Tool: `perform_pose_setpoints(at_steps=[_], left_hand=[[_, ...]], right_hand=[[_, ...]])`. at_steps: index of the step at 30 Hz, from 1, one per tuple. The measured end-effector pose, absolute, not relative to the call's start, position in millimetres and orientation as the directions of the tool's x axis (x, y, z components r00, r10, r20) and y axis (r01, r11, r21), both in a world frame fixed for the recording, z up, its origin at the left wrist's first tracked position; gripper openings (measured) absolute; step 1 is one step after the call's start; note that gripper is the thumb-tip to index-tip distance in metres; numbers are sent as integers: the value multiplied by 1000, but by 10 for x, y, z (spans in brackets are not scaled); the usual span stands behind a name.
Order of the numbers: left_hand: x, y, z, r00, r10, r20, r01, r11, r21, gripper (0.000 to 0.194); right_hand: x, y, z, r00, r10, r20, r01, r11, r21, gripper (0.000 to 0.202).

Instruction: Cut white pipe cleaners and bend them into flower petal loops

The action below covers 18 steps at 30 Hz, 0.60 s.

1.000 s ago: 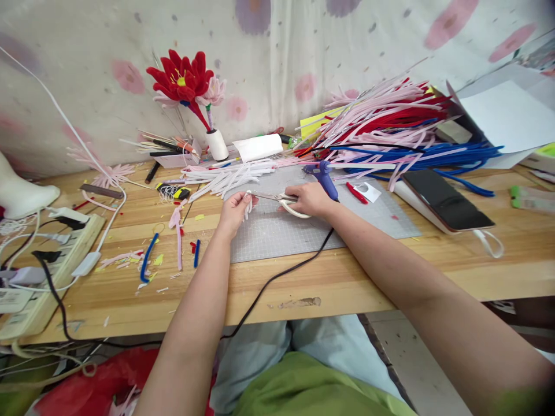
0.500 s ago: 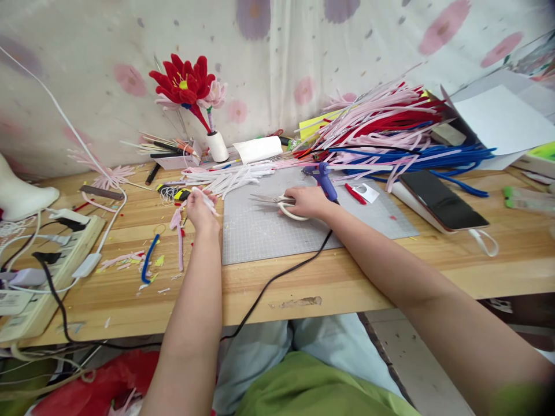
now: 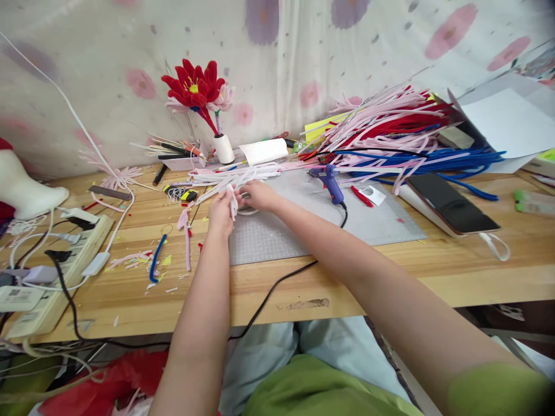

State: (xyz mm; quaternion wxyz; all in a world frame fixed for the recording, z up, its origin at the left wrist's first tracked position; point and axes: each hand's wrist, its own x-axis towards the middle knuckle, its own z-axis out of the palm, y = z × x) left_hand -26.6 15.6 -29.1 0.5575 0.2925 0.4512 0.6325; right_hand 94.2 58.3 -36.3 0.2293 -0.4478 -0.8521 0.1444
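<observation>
My left hand [image 3: 221, 214] is closed around a short, pale bundle of fuzzy pipe cleaner [image 3: 234, 205] above the left edge of the grey cutting mat [image 3: 277, 240]. Right beside it, my right hand [image 3: 259, 195] is closed on scissors whose white handle loops [image 3: 248, 212] show under the fingers. The blades are hidden at the left hand, so whether they touch the bundle I cannot tell. Behind both hands lie loose white pipe cleaners [image 3: 243, 174]. A purple glue gun [image 3: 329, 184] rests on the mat to the right.
A black cord [image 3: 277, 284] crosses the table's front. On the right are a phone [image 3: 453, 199], a red-handled tool [image 3: 361, 196] and a heap of pipe cleaners [image 3: 381, 124]. Leftward lie a blue piece [image 3: 157, 259], scraps and a power strip [image 3: 65, 277]. A red flower [image 3: 193, 86] stands behind.
My right hand has moved left with the scissors, from the middle of the mat to my left hand. The pale bundle in my left hand now points more upright.
</observation>
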Motion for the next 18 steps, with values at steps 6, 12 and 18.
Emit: perform_pose_setpoints(at_steps=[6, 12, 18], left_hand=[[41, 92, -450, -99, 989, -107, -222, 83, 971, 43], [285, -89, -408, 149, 976, -160, -152, 183, 971, 26], [354, -139, -487, 147, 966, -214, -6, 217, 976, 19]], right_hand=[[1220, 511, -367, -354, 926, 131, 146, 193, -970, 31], [1573, 356, -438, -313, 947, 74, 104, 111, -988, 31], [1772, 341, -520, -154, 976, 153, 152, 176, -973, 33]])
